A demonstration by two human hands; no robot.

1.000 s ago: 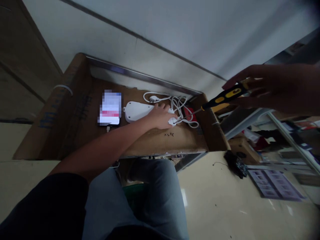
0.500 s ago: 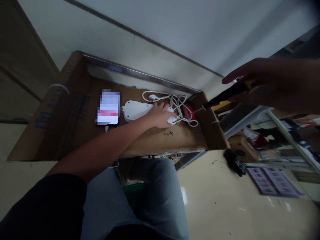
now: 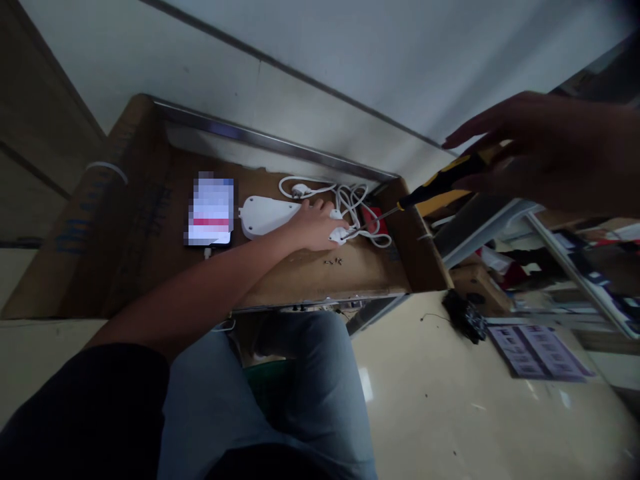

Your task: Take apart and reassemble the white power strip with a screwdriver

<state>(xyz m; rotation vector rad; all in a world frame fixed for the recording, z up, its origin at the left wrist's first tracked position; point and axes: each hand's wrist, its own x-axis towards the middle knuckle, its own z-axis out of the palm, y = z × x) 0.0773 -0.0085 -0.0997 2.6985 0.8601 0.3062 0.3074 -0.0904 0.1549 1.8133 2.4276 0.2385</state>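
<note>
A white power strip [image 3: 270, 217] lies in the cardboard tray with small screw holes showing on its upturned face. My left hand [image 3: 319, 225] is closed around its right part, pressing it down and hiding the middle. On the right, my right hand [image 3: 520, 150] grips the black-and-yellow handle of a screwdriver [image 3: 430, 187]. The long shaft slants down to the left, its tip at the right end of the strip; whether it sits in a screw I cannot tell. Several small screws [image 3: 333, 261] lie just in front of the strip. Its white cord [image 3: 353, 197] is coiled behind.
The cardboard tray [image 3: 320, 293] has raised sides and rests against a pale wall. A phone [image 3: 211, 210] with a lit screen lies at left, a cable plugged in. Beneath the cord is a red object [image 3: 373, 220]. A black plastic bundle [image 3: 465, 317] lies on the floor.
The whole view has shifted slightly. My left hand still holds the strip; the right hand's fingers have shifted a little on the screwdriver handle, and its tip stays at the strip's right end.
</note>
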